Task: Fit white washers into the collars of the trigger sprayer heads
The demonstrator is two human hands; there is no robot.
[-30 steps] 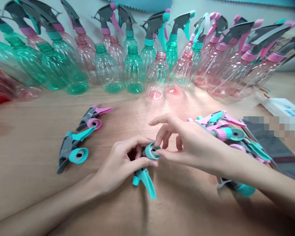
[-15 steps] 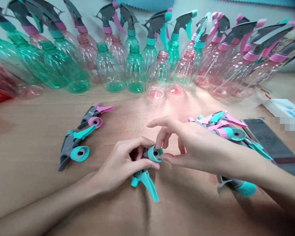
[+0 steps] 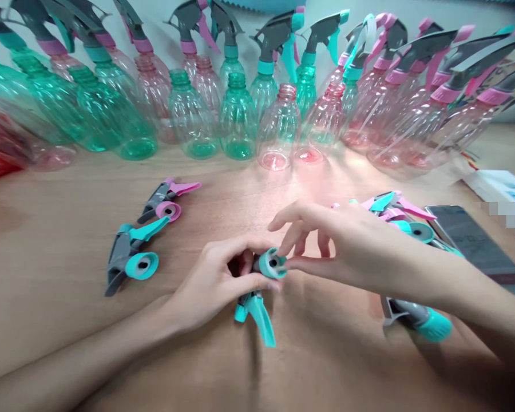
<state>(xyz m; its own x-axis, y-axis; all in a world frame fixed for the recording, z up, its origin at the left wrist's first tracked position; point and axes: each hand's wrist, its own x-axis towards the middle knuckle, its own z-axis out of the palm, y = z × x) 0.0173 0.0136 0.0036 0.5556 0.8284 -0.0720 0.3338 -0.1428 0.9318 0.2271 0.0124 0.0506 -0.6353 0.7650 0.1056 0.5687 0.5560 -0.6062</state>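
Observation:
My left hand (image 3: 217, 280) is closed around a grey spray head with a teal trigger (image 3: 257, 309) that hangs down below my fingers. My right hand (image 3: 339, 246) pinches the teal screw collar (image 3: 272, 264) of that same spray head between thumb and fingers, the other fingers spread. Both hands meet just above the wooden table (image 3: 47, 229), near its middle.
Two loose spray heads lie to the left, one teal (image 3: 131, 260) and one pink (image 3: 165, 200). A pile of spray heads (image 3: 405, 220) sits under my right forearm, another (image 3: 418, 320) lies nearer. Green and pink bottles (image 3: 236, 114) line the back. A dark phone (image 3: 476, 246) lies right.
The hands have stayed on the spray head with only small finger shifts on the teal collar. The view has moved slightly.

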